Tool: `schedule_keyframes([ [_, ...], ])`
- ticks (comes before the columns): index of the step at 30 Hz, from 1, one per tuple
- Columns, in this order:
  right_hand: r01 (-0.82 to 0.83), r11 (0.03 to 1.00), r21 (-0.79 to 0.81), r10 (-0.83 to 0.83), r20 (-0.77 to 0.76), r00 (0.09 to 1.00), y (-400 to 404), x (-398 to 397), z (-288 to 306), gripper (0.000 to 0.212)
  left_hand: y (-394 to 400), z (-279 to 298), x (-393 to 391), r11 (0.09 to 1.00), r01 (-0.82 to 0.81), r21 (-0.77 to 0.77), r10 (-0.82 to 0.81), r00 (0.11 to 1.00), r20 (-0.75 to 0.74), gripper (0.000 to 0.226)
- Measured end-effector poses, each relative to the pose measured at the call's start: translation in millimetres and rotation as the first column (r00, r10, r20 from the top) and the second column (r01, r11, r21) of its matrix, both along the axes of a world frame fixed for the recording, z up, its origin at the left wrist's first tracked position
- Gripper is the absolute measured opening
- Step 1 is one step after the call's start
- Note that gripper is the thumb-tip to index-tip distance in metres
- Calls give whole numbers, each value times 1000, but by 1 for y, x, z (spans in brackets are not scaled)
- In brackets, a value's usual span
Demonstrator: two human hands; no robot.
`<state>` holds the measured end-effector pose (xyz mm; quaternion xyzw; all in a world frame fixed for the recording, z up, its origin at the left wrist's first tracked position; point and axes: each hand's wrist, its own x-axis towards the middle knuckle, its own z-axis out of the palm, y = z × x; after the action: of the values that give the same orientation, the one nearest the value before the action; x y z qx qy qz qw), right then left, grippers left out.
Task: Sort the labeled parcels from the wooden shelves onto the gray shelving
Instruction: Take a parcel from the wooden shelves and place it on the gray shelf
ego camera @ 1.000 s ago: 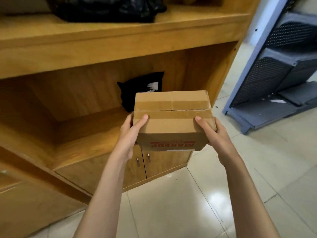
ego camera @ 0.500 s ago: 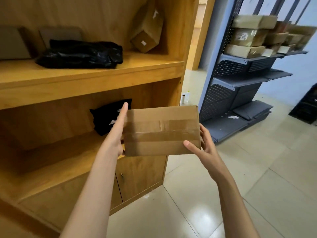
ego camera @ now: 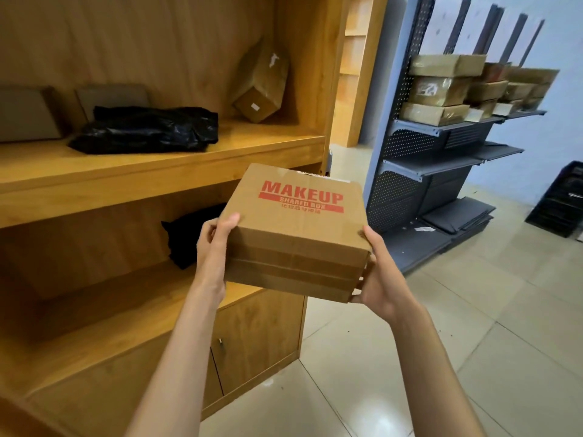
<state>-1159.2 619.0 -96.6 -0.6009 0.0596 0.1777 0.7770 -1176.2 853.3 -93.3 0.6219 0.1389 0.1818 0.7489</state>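
Here the wooden shelves [ego camera: 164, 165] fill the left, with the gray shelving [ego camera: 441, 159] well apart to the right. Between them, in mid-air, a cardboard box [ego camera: 296, 234] printed MAKEUP is held level. The left hand [ego camera: 214, 247] curls round its left edge, thumb on top; the right hand [ego camera: 378, 272] grips the right corner, fingers underneath.
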Motion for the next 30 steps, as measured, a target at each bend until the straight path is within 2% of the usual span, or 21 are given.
schedule_keyframes([
  [3, -29, 1000, 8, 29, -26, 999, -2, 1, 3, 70, 5, -2, -2, 998, 40, 48, -42, 999, 31, 53],
  [5, 9, 1000, 7, -9, -16, 1000, 2, 0, 1, 68, 8, -5, -2, 997, 62, 47, -63, 998, 32, 60],
  [8, 84, 996, -37, -82, 58, 995, 10, -2, 0, 54, 12, -7, -2, 997, 60, 54, -60, 998, 4, 51],
  [9, 100, 994, -52, -94, 100, 990, 12, -2, 0, 57, 15, -6, -2, 995, 66, 78, -65, 998, -14, 54],
  [11, 106, 993, -57, -93, 197, 976, 12, 0, 0, 84, 22, -1, -2, 989, 114, 92, -109, 992, -66, 66],
  [13, 74, 997, -37, -60, 298, 953, 8, 1, 0, 102, 30, 5, -4, 977, 211, 40, -206, 973, -104, 63],
  [16, -28, 999, -32, 38, 402, 915, 1, 4, 0, 104, 41, 12, -7, 940, 339, -44, -342, 936, -87, 37],
  [18, -100, 994, -41, 108, 438, 893, -2, 3, 0, 104, 47, 12, -7, 928, 361, -88, -367, 927, -71, 35],
  [20, -139, 988, -64, 153, 443, 883, -3, 1, 0, 103, 49, 12, -8, 918, 382, -104, -388, 920, -46, 48],
  [22, -177, 981, -83, 196, 408, 892, -3, 2, -2, 104, 49, 10, -9, 910, 405, -85, -410, 911, -43, 73],
  [25, -187, 973, -139, 218, 262, 940, -3, 3, 7, 95, 49, 7, -11, 893, 449, -9, -449, 892, -54, 102],
  [27, -174, 981, -84, 185, 153, 971, -4, 7, 17, 92, 52, 7, -10, 856, 497, 141, -490, 868, -81, 119],
  [30, -104, 992, 72, 98, 83, 992, -4, 8, 27, 83, 50, 15, -8, 791, 541, 284, -531, 839, -118, 127],
])
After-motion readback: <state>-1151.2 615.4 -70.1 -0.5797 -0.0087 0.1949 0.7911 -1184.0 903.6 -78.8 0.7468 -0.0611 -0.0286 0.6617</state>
